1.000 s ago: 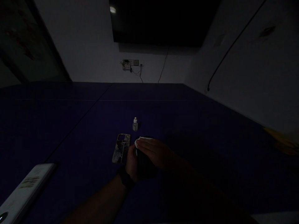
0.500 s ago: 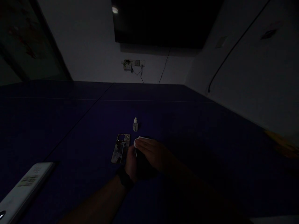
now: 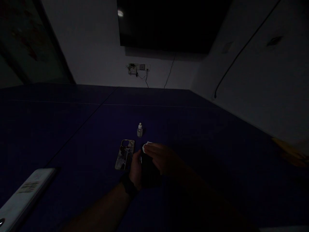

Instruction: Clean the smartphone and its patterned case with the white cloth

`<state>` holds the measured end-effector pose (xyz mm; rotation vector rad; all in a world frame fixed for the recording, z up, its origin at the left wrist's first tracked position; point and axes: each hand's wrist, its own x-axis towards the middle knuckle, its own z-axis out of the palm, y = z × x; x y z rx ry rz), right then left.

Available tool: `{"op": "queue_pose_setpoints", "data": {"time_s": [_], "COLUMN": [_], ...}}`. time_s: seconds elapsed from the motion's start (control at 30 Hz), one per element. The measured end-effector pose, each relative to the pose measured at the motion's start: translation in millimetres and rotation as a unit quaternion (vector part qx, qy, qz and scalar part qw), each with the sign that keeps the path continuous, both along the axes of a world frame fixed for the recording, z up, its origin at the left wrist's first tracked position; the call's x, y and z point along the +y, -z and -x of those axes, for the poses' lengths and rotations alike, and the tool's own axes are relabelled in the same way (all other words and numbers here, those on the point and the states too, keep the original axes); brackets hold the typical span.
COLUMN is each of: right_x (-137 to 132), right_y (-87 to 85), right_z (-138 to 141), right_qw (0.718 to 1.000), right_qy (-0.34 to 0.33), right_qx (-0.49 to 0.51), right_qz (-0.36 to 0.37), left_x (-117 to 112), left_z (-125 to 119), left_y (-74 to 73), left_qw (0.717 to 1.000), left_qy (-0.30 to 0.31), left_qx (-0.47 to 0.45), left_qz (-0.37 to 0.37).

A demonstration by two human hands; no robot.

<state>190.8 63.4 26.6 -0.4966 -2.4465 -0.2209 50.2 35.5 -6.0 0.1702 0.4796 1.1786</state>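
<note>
Left hand (image 3: pixel 135 170) closed round the left edge of a dark flat object (image 3: pixel 149 172), thumb along its side; right hand (image 3: pixel 165 158) has fingers together, no gap, holding a white wipe (image 3: pixel 145 147) at the object's far end; right thumb hard to see, too dark; object is above blue surface (image 3: pixel 178 122), right of patterned phone case (image 3: pixel 125 154); dropper bottle (image 3: pixel 140 131) upright just beyond.

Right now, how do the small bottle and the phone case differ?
Pose: the small bottle stands upright, while the phone case lies flat.
Look: the bottle has a white top; the case has a dark, patterned back.
Place: the case lies right beside the left hand, while the bottle stands farther forward.
Shared: both rest on the dark blue surface.
</note>
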Motion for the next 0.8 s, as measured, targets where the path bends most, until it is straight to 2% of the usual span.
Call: {"op": "queue_pose_setpoints", "data": {"time_s": [0.1, 0.2, 0.3, 0.4, 0.53, 0.6, 0.7, 0.8], "right_x": [-4.2, -6.3, -2.5, 0.3, -4.1, -6.2, -4.0, 2.8], "right_y": [2.1, 6.4, 6.6, 1.6, -1.8, 0.7, 4.9, 3.7], "right_z": [0.9, 8.6, 7.2, -3.4, -4.0, 4.2, 14.0, 8.6], "right_qw": [0.999, 1.000, 1.000, 1.000, 0.999, 0.999, 1.000, 0.999], "right_qy": [-0.041, -0.028, 0.011, 0.011, -0.027, -0.034, -0.003, 0.031], "right_qx": [-0.019, 0.003, 0.014, 0.000, -0.025, -0.011, 0.012, 0.021], "right_qz": [0.000, -0.002, 0.005, 0.007, 0.005, 0.000, 0.003, 0.014], "left_x": [2.2, 5.5, 1.4, -6.3, -3.5, 3.4, 9.8, 3.1], "left_z": [10.4, 20.5, 14.3, -0.8, -2.3, 7.3, 19.0, 15.1], "left_y": [2.2, -0.5, -4.7, -5.2, -3.0, -4.1, -7.9, -8.3], "left_qw": [1.000, 0.999, 0.998, 0.997, 0.992, 0.990, 0.994, 1.000], "left_qy": [-0.017, -0.020, -0.007, 0.021, -0.060, -0.069, -0.039, 0.007], "left_qx": [-0.016, -0.041, -0.037, -0.039, -0.105, -0.116, -0.102, -0.022], "left_qz": [0.005, 0.022, 0.042, 0.067, 0.038, 0.032, 0.026, 0.007]}}
